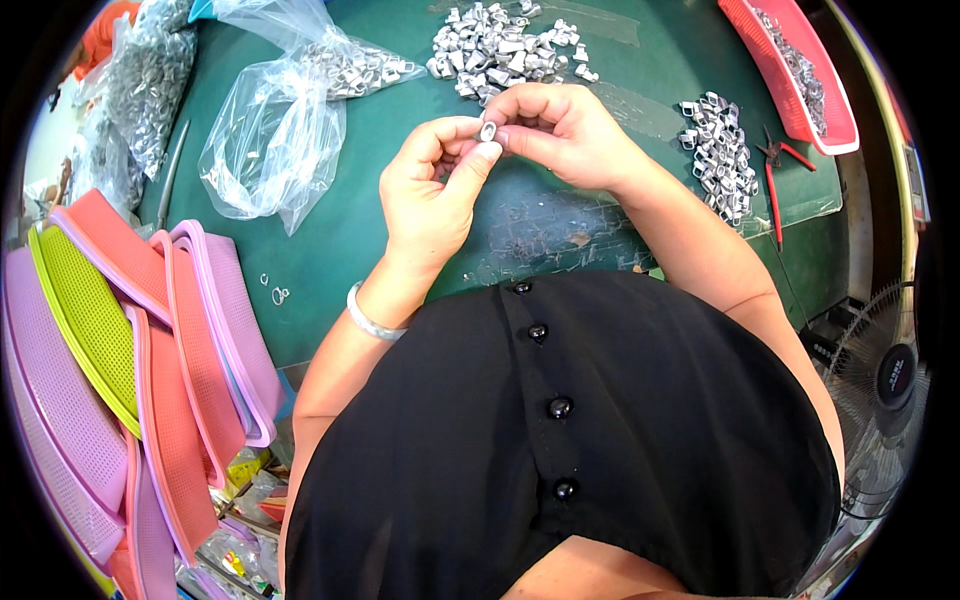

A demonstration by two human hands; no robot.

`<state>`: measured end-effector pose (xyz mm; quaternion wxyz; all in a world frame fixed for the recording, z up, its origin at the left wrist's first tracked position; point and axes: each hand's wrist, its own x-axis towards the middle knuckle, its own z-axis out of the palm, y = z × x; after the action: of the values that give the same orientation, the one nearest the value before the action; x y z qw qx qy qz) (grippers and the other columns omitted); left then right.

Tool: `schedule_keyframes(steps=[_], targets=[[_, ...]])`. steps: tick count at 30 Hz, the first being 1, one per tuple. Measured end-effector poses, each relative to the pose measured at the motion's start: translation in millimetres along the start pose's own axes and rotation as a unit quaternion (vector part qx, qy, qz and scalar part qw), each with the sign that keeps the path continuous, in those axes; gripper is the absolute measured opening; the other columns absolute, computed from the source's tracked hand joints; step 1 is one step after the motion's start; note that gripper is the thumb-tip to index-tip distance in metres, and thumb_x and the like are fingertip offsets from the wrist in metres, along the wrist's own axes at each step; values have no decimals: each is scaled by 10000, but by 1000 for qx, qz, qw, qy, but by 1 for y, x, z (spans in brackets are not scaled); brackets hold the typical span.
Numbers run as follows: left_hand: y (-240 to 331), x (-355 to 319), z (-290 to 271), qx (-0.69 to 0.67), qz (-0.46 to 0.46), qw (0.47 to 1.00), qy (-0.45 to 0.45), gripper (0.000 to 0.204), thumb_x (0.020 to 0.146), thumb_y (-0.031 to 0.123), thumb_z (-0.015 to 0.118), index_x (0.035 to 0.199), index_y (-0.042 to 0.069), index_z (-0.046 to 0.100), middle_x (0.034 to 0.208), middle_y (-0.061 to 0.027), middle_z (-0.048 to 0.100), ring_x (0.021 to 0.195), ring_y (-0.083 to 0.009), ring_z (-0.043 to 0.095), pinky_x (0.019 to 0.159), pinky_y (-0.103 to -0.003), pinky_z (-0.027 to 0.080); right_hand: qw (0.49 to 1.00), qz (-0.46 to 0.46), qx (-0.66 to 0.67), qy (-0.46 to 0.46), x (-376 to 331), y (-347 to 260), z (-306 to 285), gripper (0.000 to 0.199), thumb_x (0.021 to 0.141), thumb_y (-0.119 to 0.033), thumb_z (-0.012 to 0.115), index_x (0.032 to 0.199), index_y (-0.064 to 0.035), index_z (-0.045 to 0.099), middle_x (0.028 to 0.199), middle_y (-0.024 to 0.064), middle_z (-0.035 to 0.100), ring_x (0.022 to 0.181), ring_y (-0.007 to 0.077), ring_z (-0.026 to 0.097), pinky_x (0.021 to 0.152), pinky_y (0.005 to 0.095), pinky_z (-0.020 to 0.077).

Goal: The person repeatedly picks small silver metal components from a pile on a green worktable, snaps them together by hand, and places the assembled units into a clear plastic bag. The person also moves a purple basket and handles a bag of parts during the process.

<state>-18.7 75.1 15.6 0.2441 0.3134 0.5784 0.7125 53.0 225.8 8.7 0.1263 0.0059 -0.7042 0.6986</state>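
A small silver metal piece with an oval opening (488,131) is pinched between the thumb and fingers of my left hand (432,180). From the other side, the fingertips of my right hand (570,135) close in on the same piece, thumb and forefinger touching its edge. Both hands are raised over the green table (385,285). Just beyond them lies a loose pile of similar silver metal pieces (500,50). To the right of my right forearm is a second, narrower pile of such pieces (718,160).
Red-handled pliers (772,165) lie beside the right pile, near a pink basket (845,125) holding metal pieces. A clear plastic bag (270,150) with more pieces lies at the left. Stacked colored baskets (85,320) crowd the left edge; a fan (895,375) stands at the right.
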Motion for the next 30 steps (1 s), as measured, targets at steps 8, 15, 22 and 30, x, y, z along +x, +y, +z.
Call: schedule_keyframes(steps=[8, 15, 22, 30], targets=[[-1, 0, -1, 20, -3, 1000, 4, 177, 794, -44, 594, 965, -16, 559, 861, -29, 596, 762, -56, 539, 696, -171, 433, 999, -13, -36, -2, -1, -3, 0, 92, 813, -56, 569, 892, -15, 595, 753, 14, 597, 706, 73, 531, 656, 223, 439], [-2, -1, -3, 8, -17, 1000, 4, 166, 799, -32, 595, 960, -14, 557, 859, -30, 599, 762, -56, 540, 693, -172, 430, 989, -61, -133, 15, -1, -4, 1, 93, 793, -58, 588, 880, -28, 597, 748, 43, 610, 680, 101, 561, 625, 241, 453], [-5, -1, -5, 65, 13, 998, 3, 165, 791, -37, 602, 948, -7, 561, 875, -27, 590, 770, -59, 540, 690, -179, 435, 963, -134, -232, 35, 0, -4, 0, 99, 769, -68, 606, 859, -29, 598, 762, 87, 607, 677, 201, 597, 610, 278, 471], [-13, 2, -8, 119, 88, 989, 19, 182, 726, -33, 651, 885, 4, 571, 926, -52, 571, 769, -97, 547, 664, -217, 459, 936, -194, -290, 39, 2, -1, 2, 113, 756, -71, 595, 865, -46, 612, 784, 86, 604, 728, 259, 592, 627, 325, 481]])
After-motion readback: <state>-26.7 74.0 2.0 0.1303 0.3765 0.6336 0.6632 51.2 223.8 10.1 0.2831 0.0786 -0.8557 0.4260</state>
